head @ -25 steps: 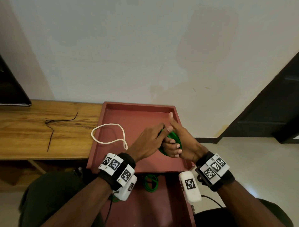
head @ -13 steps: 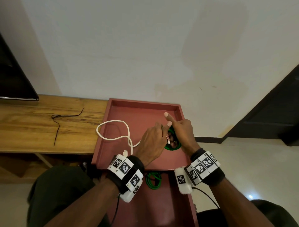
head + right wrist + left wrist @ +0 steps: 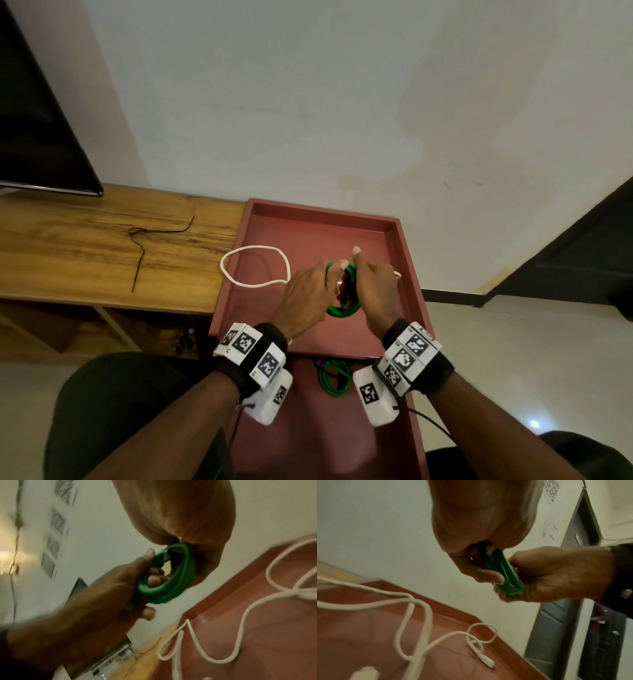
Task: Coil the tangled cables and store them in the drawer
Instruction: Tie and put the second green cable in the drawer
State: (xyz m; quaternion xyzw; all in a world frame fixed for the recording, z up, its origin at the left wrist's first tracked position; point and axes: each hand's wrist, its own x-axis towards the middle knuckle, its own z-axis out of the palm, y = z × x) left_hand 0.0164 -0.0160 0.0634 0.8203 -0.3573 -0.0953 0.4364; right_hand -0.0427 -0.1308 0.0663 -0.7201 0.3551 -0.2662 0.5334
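A green cable coil (image 3: 343, 309) hangs above the red tray top (image 3: 308, 222), held between both hands. My left hand (image 3: 310, 294) has fingers curled through the coil's hole, as the right wrist view shows on the coil (image 3: 171, 588). Gripping the coil's other side is my right hand (image 3: 375, 291), its index finger pointing up; the left wrist view shows the coil (image 3: 506, 574) pressed into that palm (image 3: 556, 577). A white cable (image 3: 255, 265) lies loose on the tray, looping over its left rim. A second green coil (image 3: 334, 377) lies in the open red drawer (image 3: 342, 438) below.
A thin black cable (image 3: 144, 240) lies on the wooden table (image 3: 85, 267) left of the tray. A dark screen (image 3: 37, 137) stands at the far left. The wall is close behind the tray. A dark doorway (image 3: 582, 246) is to the right.
Both hands stay on the green coil above the tray and have shifted around it; the right index finger stays raised. The white cable has shifted slightly on the tray.
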